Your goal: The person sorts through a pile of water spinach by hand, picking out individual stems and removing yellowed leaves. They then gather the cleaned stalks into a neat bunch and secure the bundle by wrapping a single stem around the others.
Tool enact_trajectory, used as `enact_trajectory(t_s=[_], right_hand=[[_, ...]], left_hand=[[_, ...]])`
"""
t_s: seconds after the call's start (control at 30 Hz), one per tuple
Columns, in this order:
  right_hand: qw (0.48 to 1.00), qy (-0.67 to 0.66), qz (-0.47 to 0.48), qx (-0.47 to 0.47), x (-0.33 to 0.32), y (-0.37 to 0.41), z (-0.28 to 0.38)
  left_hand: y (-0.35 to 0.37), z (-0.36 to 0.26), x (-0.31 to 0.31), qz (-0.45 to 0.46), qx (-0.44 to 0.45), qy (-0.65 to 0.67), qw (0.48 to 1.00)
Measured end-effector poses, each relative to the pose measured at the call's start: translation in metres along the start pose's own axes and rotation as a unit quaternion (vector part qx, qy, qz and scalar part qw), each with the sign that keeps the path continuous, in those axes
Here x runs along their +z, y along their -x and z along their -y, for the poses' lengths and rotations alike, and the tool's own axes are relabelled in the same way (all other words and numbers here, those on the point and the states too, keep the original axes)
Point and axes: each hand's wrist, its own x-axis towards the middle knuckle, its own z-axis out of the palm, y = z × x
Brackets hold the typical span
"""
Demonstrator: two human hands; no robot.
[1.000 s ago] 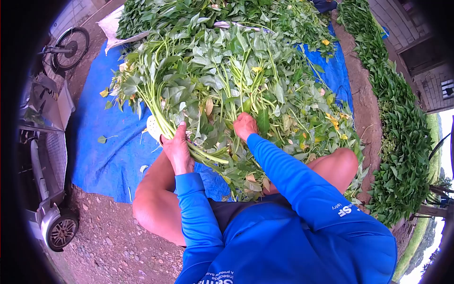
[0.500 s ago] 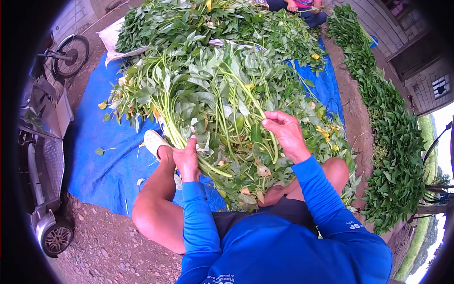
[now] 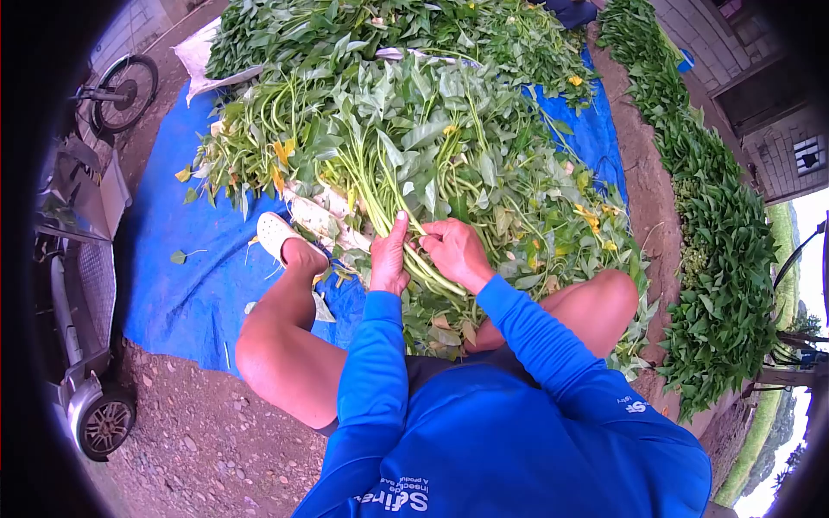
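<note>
My left hand (image 3: 391,256) is closed around a bunch of water spinach (image 3: 370,192), long pale-green stems with leaves fanning away from me. The cut ends stick out toward my right, under my right hand (image 3: 458,253). That hand is pinched at the near side of the bunch, its fingertips on a stem close to my left thumb. Beyond both hands spreads a big heap of loose water spinach (image 3: 509,173), with some yellow leaves among the green.
A blue tarp (image 3: 186,268) lies under the heap. My left foot wears a cream clog (image 3: 278,235). Another leafy row (image 3: 721,285) runs along the right beside a block wall. Part of a motorcycle (image 3: 125,93) and a wheeled vehicle (image 3: 105,425) stand at left. Someone's dark-clothed leg (image 3: 572,12) shows at the top.
My right hand has brought a stem leftward to the bunch. My left hand has moved right and up with the bunch, uncovering pale sacking near the clog.
</note>
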Motion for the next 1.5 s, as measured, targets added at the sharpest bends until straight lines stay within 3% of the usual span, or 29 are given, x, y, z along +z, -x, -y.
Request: enact_trajectory(t_s=[0.1,0.27,0.37,0.47,0.57,0.67,0.77,0.83,0.93,1.0,1.2,1.3,1.37,1.4,1.5], right_hand=[[0.997,-0.052,0.044,0.040,0.014,0.009,-0.018],[0.992,-0.031,0.097,0.071,0.008,0.015,-0.022],[0.988,-0.083,0.108,0.067,0.014,0.011,-0.034],[0.956,-0.216,0.149,0.133,0.015,0.008,-0.033],[0.961,-0.235,0.113,0.094,0.010,0.013,-0.028],[0.970,-0.173,0.163,0.055,0.004,0.023,-0.029],[0.940,-0.302,0.144,0.064,-0.018,0.039,-0.001],[0.951,-0.291,0.092,0.040,-0.040,0.040,0.012],[0.989,-0.142,0.012,0.032,-0.088,0.034,0.034],[0.997,-0.048,-0.057,-0.027,-0.108,0.022,0.031],[0.955,0.202,-0.195,-0.089,-0.113,-0.017,0.034],[0.981,0.162,-0.096,-0.052,-0.065,-0.023,0.022],[0.988,-0.028,0.135,0.067,-0.020,-0.014,0.014],[0.987,-0.059,0.145,0.046,0.017,-0.011,-0.011],[0.980,-0.125,0.099,0.122,0.054,0.010,-0.029]], left_hand=[[-0.004,0.013,-0.010,-0.011,-0.042,0.031,0.999],[-0.004,0.014,-0.013,-0.032,0.020,-0.020,0.999],[-0.001,0.010,-0.009,-0.030,0.059,-0.026,0.997],[-0.001,0.008,-0.009,-0.028,0.066,-0.013,0.997],[-0.001,0.008,-0.009,-0.060,0.057,-0.034,0.996],[-0.009,0.011,-0.014,-0.074,0.036,-0.038,0.996],[-0.014,0.009,-0.021,-0.091,0.020,-0.059,0.994],[-0.007,0.002,-0.017,-0.129,0.017,-0.086,0.988],[-0.003,0.002,-0.016,-0.115,0.069,-0.156,0.979],[-0.005,0.007,-0.013,-0.107,0.108,-0.188,0.970],[0.000,-0.001,-0.006,-0.078,0.119,-0.235,0.961],[0.001,0.002,-0.009,-0.062,0.087,-0.225,0.969],[0.005,0.005,-0.010,-0.009,0.033,-0.113,0.993],[0.005,0.009,-0.010,-0.007,0.028,-0.057,0.998],[-0.006,0.020,-0.028,-0.013,-0.020,0.021,1.000]])
